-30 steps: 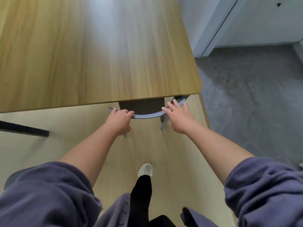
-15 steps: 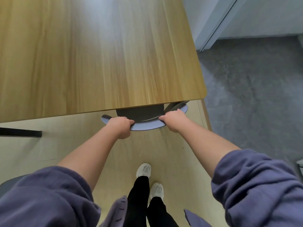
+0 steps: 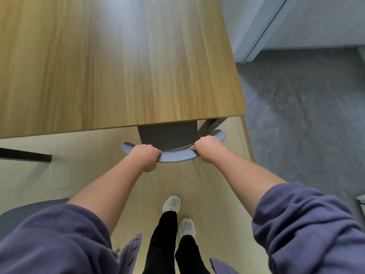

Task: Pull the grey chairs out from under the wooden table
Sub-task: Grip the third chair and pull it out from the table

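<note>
A grey chair (image 3: 175, 156) stands at the near edge of the wooden table (image 3: 118, 62), close to its right corner. Its curved backrest and the rear part of its dark seat stick out from under the tabletop; the front of the seat is hidden below it. My left hand (image 3: 145, 156) is closed over the left part of the backrest. My right hand (image 3: 207, 148) grips the right part of the same backrest. Both arms reach forward with sleeves pushed up.
Another grey chair seat (image 3: 23, 213) shows at the lower left. A black table foot (image 3: 25, 156) lies on the light wood floor at the left. My feet in white shoes (image 3: 178, 216) stand behind the chair. Grey carpet (image 3: 306, 115) and a white wall lie to the right.
My right hand went from resting open on the backrest to gripping it. The chair has come further out from under the table toward me, and my feet have shifted.
</note>
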A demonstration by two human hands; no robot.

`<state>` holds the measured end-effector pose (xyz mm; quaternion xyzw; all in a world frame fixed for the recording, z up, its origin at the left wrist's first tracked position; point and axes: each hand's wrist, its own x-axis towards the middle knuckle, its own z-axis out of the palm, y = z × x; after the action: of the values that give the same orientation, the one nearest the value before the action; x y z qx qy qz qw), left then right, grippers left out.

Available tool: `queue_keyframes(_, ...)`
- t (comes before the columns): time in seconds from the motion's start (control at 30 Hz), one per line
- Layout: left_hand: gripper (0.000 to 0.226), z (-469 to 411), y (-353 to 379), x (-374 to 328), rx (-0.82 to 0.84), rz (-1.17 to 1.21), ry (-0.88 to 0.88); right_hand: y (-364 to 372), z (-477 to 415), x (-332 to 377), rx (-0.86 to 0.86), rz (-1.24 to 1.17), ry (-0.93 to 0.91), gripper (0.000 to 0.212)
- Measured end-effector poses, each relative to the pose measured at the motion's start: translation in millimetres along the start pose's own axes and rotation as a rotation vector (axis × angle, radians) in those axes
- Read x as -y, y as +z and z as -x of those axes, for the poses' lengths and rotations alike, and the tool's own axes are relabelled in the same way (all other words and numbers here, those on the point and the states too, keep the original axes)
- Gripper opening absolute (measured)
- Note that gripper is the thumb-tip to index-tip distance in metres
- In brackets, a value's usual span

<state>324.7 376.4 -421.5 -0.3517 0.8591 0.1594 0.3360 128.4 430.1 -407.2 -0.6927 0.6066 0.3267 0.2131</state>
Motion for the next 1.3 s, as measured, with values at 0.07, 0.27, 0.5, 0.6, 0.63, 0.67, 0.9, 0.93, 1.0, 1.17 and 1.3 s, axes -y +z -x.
queue_keyframes(0.07,0.035,5.9,5.7,-5.9,0.007,0.001,0.001,6.0,6.5,2.1,-0.003,0.004,-0.008,0.032)
queue_keyframes(0.27,0.036,29.8,27.5,-23.2,0.000,-0.013,-0.035,23.6,30.4,15.0,-0.046,0.056,-0.033,0.027)
queue_keyframes(0.5,0.037,61.5,55.9,-51.7,0.007,-0.030,-0.058,58.8,59.6,31.4,-0.080,0.097,-0.075,0.025)
queue_keyframes(0.6,0.039,73.5,67.2,-66.0,0.009,-0.022,-0.078,71.7,72.4,35.9,-0.078,0.106,-0.088,0.025)
queue_keyframes(0.63,0.040,75.8,70.2,-68.5,0.007,-0.018,-0.081,74.2,74.8,37.0,-0.079,0.108,-0.093,0.025)
queue_keyframes(0.67,0.040,80.0,74.4,-72.5,0.005,-0.013,-0.085,77.9,79.3,38.9,-0.077,0.113,-0.099,0.025)
queue_keyframes(0.9,0.036,106.1,97.1,-90.4,-0.010,0.010,-0.116,97.1,103.1,54.3,-0.075,0.149,-0.130,0.023)
queue_keyframes(0.93,0.035,108.8,98.9,-91.7,-0.010,0.010,-0.117,99.1,105.1,56.4,-0.076,0.148,-0.128,0.023)
queue_keyframes(1.0,0.036,114.0,102.4,-93.7,-0.009,0.006,-0.116,103.4,109.7,61.4,-0.074,0.138,-0.118,0.024)
queue_keyframes(1.17,0.041,129.9,114.9,-98.7,0.001,-0.010,-0.109,114.1,124.4,75.9,-0.060,0.130,-0.098,0.023)
queue_keyframes(1.3,0.042,142.1,128.8,-106.0,0.017,-0.018,-0.092,126.3,137.9,86.3,-0.041,0.123,-0.093,0.019)
